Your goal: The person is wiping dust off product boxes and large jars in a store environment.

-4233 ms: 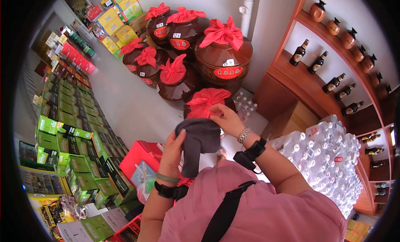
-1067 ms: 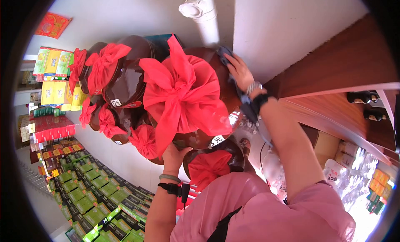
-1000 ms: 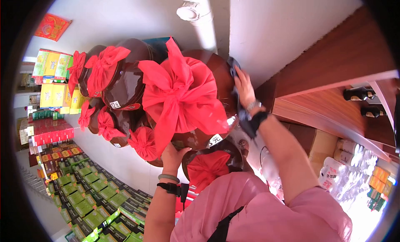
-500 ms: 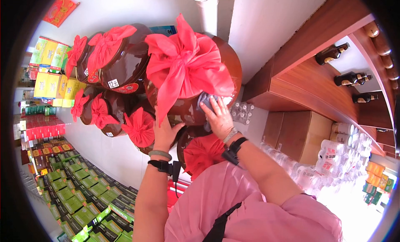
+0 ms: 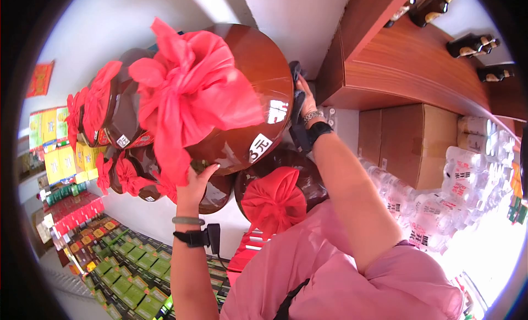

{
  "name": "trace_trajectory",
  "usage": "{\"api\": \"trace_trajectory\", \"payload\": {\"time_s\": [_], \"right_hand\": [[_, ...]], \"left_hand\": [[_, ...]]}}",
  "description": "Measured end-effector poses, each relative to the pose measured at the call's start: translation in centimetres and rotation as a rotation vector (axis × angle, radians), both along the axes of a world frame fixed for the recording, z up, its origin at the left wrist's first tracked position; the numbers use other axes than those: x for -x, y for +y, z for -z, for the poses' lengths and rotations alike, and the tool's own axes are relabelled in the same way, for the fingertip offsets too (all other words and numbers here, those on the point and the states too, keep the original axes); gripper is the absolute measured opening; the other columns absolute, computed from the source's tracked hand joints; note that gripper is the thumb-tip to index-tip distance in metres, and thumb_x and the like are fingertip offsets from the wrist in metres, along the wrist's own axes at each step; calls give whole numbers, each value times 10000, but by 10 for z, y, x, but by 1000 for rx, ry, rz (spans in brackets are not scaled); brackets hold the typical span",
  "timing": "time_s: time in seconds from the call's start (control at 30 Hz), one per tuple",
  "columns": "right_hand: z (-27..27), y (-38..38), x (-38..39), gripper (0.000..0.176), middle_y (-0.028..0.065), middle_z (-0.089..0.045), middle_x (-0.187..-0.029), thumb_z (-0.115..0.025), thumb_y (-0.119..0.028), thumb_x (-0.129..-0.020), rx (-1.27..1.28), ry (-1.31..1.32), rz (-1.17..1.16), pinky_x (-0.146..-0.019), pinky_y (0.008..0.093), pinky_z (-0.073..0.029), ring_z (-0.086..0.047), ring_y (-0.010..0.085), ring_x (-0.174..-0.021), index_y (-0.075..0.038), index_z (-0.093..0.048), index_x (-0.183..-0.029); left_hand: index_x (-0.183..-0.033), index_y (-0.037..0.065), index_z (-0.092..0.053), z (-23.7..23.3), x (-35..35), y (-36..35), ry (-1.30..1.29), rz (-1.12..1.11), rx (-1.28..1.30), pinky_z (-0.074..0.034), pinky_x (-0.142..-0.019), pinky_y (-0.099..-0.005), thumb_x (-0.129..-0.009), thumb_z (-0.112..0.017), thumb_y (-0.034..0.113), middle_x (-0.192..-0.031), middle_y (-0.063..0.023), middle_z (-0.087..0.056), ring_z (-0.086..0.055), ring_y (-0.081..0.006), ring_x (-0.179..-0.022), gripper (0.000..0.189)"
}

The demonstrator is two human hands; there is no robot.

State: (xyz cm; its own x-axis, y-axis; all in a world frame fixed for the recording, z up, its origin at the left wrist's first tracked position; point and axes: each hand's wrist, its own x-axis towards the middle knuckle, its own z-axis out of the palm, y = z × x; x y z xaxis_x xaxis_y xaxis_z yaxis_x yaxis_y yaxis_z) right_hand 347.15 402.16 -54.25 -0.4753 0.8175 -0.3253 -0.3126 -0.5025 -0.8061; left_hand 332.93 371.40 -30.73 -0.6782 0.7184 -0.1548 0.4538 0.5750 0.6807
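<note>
A large brown jar has a red cloth tied over its top and a white price label low on its side. My right hand presses a dark cloth against the jar's right side, near the wall; its fingers are partly hidden by the cloth. Against the lower left of the jar rests my left hand, thumb spread, beside the hanging end of the red cloth. Its other fingers are mostly hidden behind that cloth.
Smaller jars with red cloths stand below and to the left. Wooden shelving with dark bottles is at upper right, above a cardboard box. Wrapped plastic bottles are at right, green packets at lower left.
My right hand has moved with the dark cloth from the jar's front to its right side. The large jar's side now shows more, and the view has shifted. My left hand remains low on the jar.
</note>
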Motion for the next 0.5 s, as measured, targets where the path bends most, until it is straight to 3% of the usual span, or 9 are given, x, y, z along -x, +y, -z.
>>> {"api": "trace_trajectory", "payload": {"time_s": [0.1, 0.13, 0.2, 0.27, 0.33, 0.37, 0.43, 0.47, 0.5], "right_hand": [[38, -53, -13, 455, 64, -616, -1204, -513, -329, -1053, 197, -179, 135, -920, 333, -472, -578, 197, -1007, -160, -478, -1474], [61, -73, -14, 455, 79, -611, -1219, -504, -327, -1054, 541, -27, 203, -931, 353, -472, -585, 209, -1008, -167, -464, -1478], [53, -106, -11, 460, 100, -585, -1275, -482, -311, -1058, 984, 198, 362, -980, 386, -456, -578, 230, -1062, -156, -429, -1488], [36, -145, -7, 497, 106, -596, -1281, -474, -423, -1033, 1002, 394, 370, -1003, 395, -453, -584, 257, -1102, -130, -479, -1434], [-4, -166, 3, 512, 132, -523, -1379, -445, -404, -1041, 741, 257, 440, -1078, 398, -374, -511, 293, -1227, -88, -452, -1443], [-67, -156, 11, 484, 158, -418, -1512, -413, -259, -1077, 564, -4, 584, -1168, 405, -280, -419, 309, -1365, -53, -354, -1511], [-107, -142, 9, 479, 210, -339, -1572, -416, -252, -1073, -73, -447, 448, -1195, 413, -227, -320, 346, -1455, -66, -371, -1512], [-140, -121, -5, 472, 240, -277, -1596, -420, -236, -1067, -200, -423, 333, -1208, 419, -195, -231, 356, -1501, -69, -388, -1507], [-155, -102, -9, 452, 248, -316, -1574, -424, -231, -1063, -340, -396, 321, -1199, 421, -227, -288, 371, -1475, -73, -423, -1486]], "left_hand": [[-1148, -35, -596, -4, -4, 2, 103, 34, 24, -490, -883, -387, -768, -860, 153, -1066, -99, -682, -640, -244, -954, 500], [-1179, -36, -580, -11, -8, 11, 138, 49, 28, -483, -903, -387, -767, -862, 155, -1088, -110, -675, -636, -253, -976, 534], [-1379, -48, -413, 11, 3, -6, 154, 39, 28, -430, -1016, -406, -777, -856, 176, -1284, -195, -582, -577, -314, -1147, 781], [-1492, -62, -205, 0, 0, 0, 169, 35, 150, -292, -1141, -408, -797, -835, 205, -1484, -264, -348, -377, -354, -1360, 976], [-1551, -70, -75, -7, -6, 4, 162, -27, 258, -199, -1216, -406, -809, -825, 222, -1604, -312, -158, -205, -378, -1501, 1095], [-1552, -67, -69, -7, -6, 5, 167, -14, 246, -198, -1217, -409, -809, -825, 223, -1606, -312, -151, -200, -378, -1503, 1099], [-1555, -63, -57, -6, -6, 4, 176, 1, 230, -196, -1217, -414, -810, -825, 224, -1610, -313, -138, -189, -379, -1507, 1108], [-1557, -56, -54, -6, -5, 1, 177, 8, 234, -194, -1218, -419, -811, -825, 227, -1611, -308, -138, -188, -379, -1507, 1109], [-1560, -50, -52, -5, -4, 0, 181, 13, 238, -191, -1218, -423, -812, -824, 230, -1613, -303, -139, -187, -378, -1508, 1110]]}}
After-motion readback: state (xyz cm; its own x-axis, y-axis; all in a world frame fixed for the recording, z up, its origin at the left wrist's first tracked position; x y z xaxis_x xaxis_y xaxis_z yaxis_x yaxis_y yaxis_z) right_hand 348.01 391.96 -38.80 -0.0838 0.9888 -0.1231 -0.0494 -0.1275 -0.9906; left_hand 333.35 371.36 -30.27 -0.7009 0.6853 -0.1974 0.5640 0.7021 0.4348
